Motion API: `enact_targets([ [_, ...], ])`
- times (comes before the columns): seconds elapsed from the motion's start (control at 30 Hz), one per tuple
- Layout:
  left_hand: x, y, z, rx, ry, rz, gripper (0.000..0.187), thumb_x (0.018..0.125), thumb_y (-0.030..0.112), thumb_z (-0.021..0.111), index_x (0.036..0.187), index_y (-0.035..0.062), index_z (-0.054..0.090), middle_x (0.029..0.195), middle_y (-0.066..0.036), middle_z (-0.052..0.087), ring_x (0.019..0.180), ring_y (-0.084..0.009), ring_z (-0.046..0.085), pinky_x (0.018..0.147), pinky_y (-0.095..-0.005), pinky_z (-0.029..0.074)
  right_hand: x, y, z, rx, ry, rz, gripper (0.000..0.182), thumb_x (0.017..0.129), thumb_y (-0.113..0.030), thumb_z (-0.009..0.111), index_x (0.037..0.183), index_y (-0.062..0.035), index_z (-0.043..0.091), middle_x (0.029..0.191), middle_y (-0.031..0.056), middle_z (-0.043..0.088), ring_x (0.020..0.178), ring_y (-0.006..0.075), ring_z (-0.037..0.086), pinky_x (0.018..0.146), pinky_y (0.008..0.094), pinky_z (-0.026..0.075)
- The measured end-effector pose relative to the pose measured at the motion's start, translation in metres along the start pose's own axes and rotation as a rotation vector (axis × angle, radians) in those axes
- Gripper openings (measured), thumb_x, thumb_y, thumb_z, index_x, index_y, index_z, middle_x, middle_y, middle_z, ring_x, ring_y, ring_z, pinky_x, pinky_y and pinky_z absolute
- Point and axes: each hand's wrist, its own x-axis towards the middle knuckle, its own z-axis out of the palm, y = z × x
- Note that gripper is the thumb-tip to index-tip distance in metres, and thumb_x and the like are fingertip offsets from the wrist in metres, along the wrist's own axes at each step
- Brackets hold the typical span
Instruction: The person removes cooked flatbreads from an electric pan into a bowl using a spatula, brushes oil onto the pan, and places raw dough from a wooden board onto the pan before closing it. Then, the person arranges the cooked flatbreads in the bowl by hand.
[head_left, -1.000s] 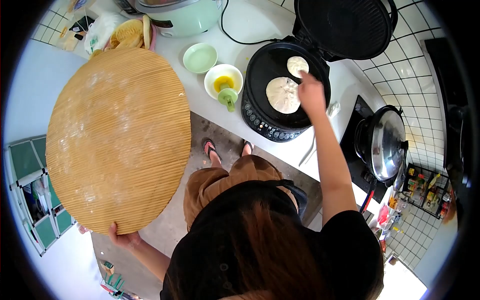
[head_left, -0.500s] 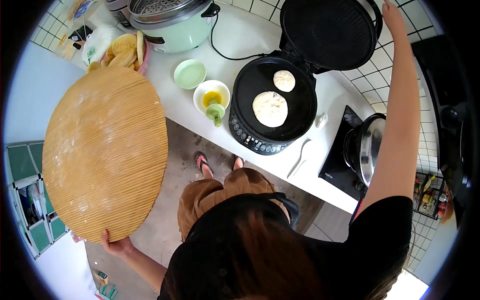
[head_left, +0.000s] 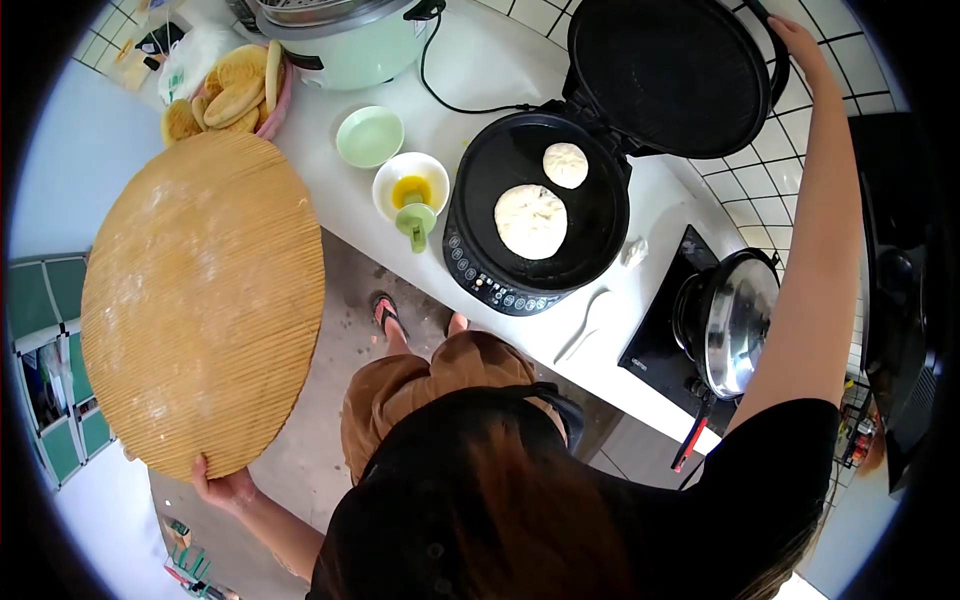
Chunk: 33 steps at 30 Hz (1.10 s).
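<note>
My left hand [head_left: 226, 489] grips the lower rim of a big, round, ribbed tray [head_left: 205, 310] dusted with white powder, thumb over its face. Up at the right, my right hand [head_left: 797, 46] is closed on the handle of the raised black lid [head_left: 668, 80] of an electric griddle. In the griddle's black pan [head_left: 595, 240] lie a large flat round of dough [head_left: 531, 221] and a smaller dough round [head_left: 566, 165], set apart from each other.
Left of the griddle stand a bowl of yellow oil [head_left: 384, 188] with a green-handled brush and a green bowl [head_left: 370, 137]. Flatbreads [head_left: 236, 100] fill a pink basket behind the tray. To the right are a white spoon [head_left: 583, 328] and a lidded pot [head_left: 742, 320] on a cooktop.
The camera view has shifted slightly. The lid and my right hand on its handle sit a little farther right and lower in the picture. My left hand still holds the tray.
</note>
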Motion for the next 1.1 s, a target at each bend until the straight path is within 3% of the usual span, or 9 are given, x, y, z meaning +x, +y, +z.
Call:
enact_targets([
  [0.1, 0.005, 0.001, -0.009, -0.013, 0.002, 0.013, 0.055, 0.074, 0.010, 0.053, 0.125, -0.0008, 0.038, 0.122, -0.017, 0.047, 0.113, -0.0304, 0.045, 0.094, -0.0470, 0.038, -0.051, -0.040, -0.009, -0.045, 0.110, -0.108, 0.050, 0.082, -0.044, 0.055, 0.120, -0.0097, 0.054, 0.105, 0.0050, 0.060, 0.098, 0.0169, 0.053, 0.087, 0.0294, 0.038],
  [0.2, 0.014, -0.002, -0.014, -0.037, -0.034, 0.012, 0.054, 0.074, 0.010, 0.053, 0.125, -0.0010, 0.038, 0.122, -0.017, 0.046, 0.113, -0.0307, 0.044, 0.094, -0.0467, 0.038, -0.129, -0.105, -0.008, -0.040, 0.168, -0.188, 0.039, 0.082, -0.035, 0.057, 0.109, -0.0069, 0.060, 0.093, 0.0071, 0.064, 0.091, 0.0195, 0.058, 0.086, 0.0307, 0.040],
  [0.23, 0.018, -0.002, -0.015, -0.040, -0.015, 0.009, 0.054, 0.074, 0.010, 0.052, 0.125, -0.0011, 0.038, 0.122, -0.017, 0.046, 0.114, -0.0306, 0.044, 0.094, -0.0465, 0.038, -0.155, -0.126, -0.008, 0.015, 0.101, -0.084, 0.046, 0.080, -0.039, 0.060, 0.113, -0.0065, 0.058, 0.092, 0.0053, 0.063, 0.092, 0.0134, 0.055, 0.089, 0.0272, 0.036],
  [0.27, 0.022, -0.002, -0.014, -0.045, 0.003, 0.006, 0.054, 0.074, 0.009, 0.052, 0.125, -0.0012, 0.038, 0.122, -0.017, 0.046, 0.114, -0.0305, 0.044, 0.095, -0.0463, 0.038, -0.176, -0.131, -0.003, 0.064, 0.101, -0.116, 0.046, 0.080, -0.038, 0.060, 0.112, -0.0050, 0.059, 0.092, 0.0066, 0.062, 0.091, 0.0127, 0.054, 0.087, 0.0269, 0.037],
  [0.37, 0.037, 0.000, -0.020, -0.079, -0.039, -0.009, 0.053, 0.074, 0.008, 0.051, 0.125, -0.0014, 0.038, 0.123, -0.016, 0.046, 0.114, -0.0300, 0.044, 0.095, -0.0460, 0.038, -0.260, -0.194, 0.027, 0.077, 0.188, -0.220, 0.033, 0.076, -0.022, 0.067, 0.101, -0.0016, 0.061, 0.088, 0.0080, 0.062, 0.085, 0.0152, 0.057, 0.081, 0.0269, 0.041],
  [0.47, 0.055, 0.002, -0.033, -0.086, -0.120, -0.005, 0.053, 0.074, 0.007, 0.050, 0.125, -0.0013, 0.038, 0.124, -0.016, 0.046, 0.113, -0.0294, 0.045, 0.095, -0.0458, 0.039, -0.334, -0.253, 0.069, -0.034, 0.174, -0.383, 0.031, 0.070, -0.011, 0.067, 0.098, -0.0021, 0.060, 0.088, 0.0115, 0.058, 0.085, 0.0271, 0.052, 0.080, 0.0352, 0.037],
  [0.57, 0.071, 0.010, -0.031, -0.059, -0.104, -0.018, 0.053, 0.074, 0.006, 0.049, 0.125, -0.0005, 0.038, 0.122, -0.015, 0.047, 0.111, -0.0292, 0.047, 0.093, -0.0447, 0.041, -0.383, -0.296, 0.120, -0.076, 0.056, -0.438, 0.033, 0.065, -0.012, 0.068, 0.095, -0.0041, 0.058, 0.087, 0.0094, 0.057, 0.088, 0.0283, 0.049, 0.082, 0.0392, 0.033],
  [0.83, 0.094, 0.030, -0.055, -0.080, -0.111, -0.098, 0.053, 0.072, 0.004, 0.048, 0.124, 0.0012, 0.039, 0.117, -0.014, 0.050, 0.107, -0.0279, 0.050, 0.090, -0.0426, 0.044, -0.452, -0.313, 0.258, -0.007, -0.028, -0.401, 0.032, 0.060, -0.011, 0.068, 0.089, -0.0040, 0.058, 0.086, 0.0080, 0.058, 0.086, 0.0271, 0.051, 0.083, 0.0394, 0.035],
  [1.1, 0.019, 0.030, -0.083, -0.167, 0.031, -0.014, 0.055, 0.068, 0.003, 0.048, 0.122, -0.0006, 0.040, 0.116, -0.016, 0.051, 0.107, -0.0306, 0.050, 0.090, -0.0434, 0.045, -0.466, -0.301, 0.286, -0.001, -0.090, -0.322, 0.037, 0.064, -0.014, 0.068, 0.097, -0.0049, 0.055, 0.095, 0.0088, 0.055, 0.098, 0.0283, 0.047, 0.088, 0.0410, 0.032],
])
